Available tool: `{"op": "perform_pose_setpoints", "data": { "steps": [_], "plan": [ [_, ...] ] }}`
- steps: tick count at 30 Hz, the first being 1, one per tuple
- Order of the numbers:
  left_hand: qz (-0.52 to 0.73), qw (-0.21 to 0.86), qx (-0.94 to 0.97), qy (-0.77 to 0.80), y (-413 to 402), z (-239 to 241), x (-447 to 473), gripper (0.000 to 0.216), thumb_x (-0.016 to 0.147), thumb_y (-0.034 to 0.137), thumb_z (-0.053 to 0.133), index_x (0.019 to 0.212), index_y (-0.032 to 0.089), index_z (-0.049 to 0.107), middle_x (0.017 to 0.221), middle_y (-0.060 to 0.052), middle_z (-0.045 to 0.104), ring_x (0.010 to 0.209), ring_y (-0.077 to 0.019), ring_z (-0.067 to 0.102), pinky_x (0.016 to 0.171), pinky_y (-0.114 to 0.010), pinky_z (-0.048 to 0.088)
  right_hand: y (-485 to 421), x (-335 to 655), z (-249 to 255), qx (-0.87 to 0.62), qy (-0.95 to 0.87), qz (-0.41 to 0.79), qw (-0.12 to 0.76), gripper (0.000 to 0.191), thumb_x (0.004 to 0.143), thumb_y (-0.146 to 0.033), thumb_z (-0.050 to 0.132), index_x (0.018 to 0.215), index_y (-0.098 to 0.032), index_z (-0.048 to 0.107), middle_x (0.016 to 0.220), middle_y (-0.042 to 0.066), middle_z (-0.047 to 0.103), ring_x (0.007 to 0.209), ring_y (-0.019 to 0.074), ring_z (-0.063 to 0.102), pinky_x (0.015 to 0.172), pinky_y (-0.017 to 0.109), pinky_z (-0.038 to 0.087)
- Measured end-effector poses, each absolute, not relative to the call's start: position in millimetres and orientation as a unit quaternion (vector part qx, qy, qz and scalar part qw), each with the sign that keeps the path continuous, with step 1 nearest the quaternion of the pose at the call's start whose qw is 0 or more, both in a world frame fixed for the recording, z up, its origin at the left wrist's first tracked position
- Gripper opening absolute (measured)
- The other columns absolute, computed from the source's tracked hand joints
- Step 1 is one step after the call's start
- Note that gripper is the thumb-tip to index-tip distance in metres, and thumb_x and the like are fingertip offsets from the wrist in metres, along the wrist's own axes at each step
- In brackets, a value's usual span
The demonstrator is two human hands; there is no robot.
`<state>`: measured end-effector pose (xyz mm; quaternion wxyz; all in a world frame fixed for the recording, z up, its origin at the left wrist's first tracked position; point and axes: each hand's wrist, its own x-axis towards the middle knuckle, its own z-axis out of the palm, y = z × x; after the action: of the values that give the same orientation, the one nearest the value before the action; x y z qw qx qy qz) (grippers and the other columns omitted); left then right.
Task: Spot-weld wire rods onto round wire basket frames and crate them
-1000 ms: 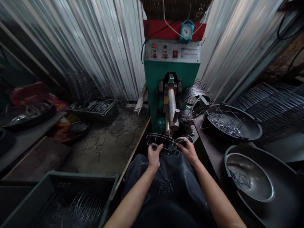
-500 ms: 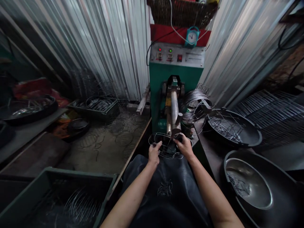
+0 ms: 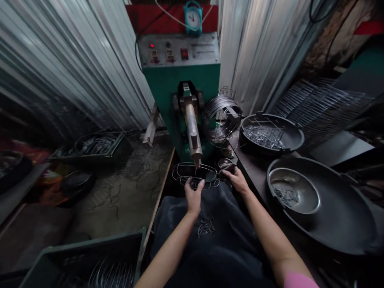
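Seemingly, the left hand [image 3: 193, 196] gripped a part-joined frame [image 3: 180, 177]; whether the right hand [image 3: 239, 181] did was unclear; wires [image 3: 206, 226] lay unused.

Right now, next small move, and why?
Probably steady the wire frame with the right hand: the left hand is at its near side, close to the machine tip, while the right is beside its right end, grip unclear.

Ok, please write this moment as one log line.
left hand: at near rim of wire frame | right hand: by its right end, grip unclear | green machine: red lamp lit | wire pieces: on dark cloth
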<state>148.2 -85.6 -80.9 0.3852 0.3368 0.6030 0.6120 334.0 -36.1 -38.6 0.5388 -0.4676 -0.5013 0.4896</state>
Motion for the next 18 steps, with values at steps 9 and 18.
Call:
{"op": "perform_pose_setpoints", "data": {
  "steps": [9,18],
  "plan": [
    [0.663,0.344,0.332,0.576,-64,-81,164,0.049,0.060,0.030,0.077,0.101,0.020,0.050,0.094,-0.003,0.054,0.091,-0.0162,0.055,0.085,-0.031,0.042,-37,337,-52,-0.404,-0.581,0.490,0.509,0.020,0.066,-0.033,0.071,0.081,-0.021,0.067,0.104,0.005,0.064,0.101,0.0220,0.056,0.090,0.036,0.040],
    [0.688,0.443,0.238,0.523,-68,-69,163,0.037,0.059,0.027,0.074,0.085,0.021,0.048,0.082,0.002,0.053,0.075,-0.0104,0.054,0.072,-0.026,0.045,-42,329,-54,-0.413,-0.540,0.489,0.547,0.014,0.062,-0.031,0.073,0.071,-0.021,0.066,0.089,0.002,0.066,0.088,0.0198,0.059,0.081,0.033,0.044]
  ]
}}
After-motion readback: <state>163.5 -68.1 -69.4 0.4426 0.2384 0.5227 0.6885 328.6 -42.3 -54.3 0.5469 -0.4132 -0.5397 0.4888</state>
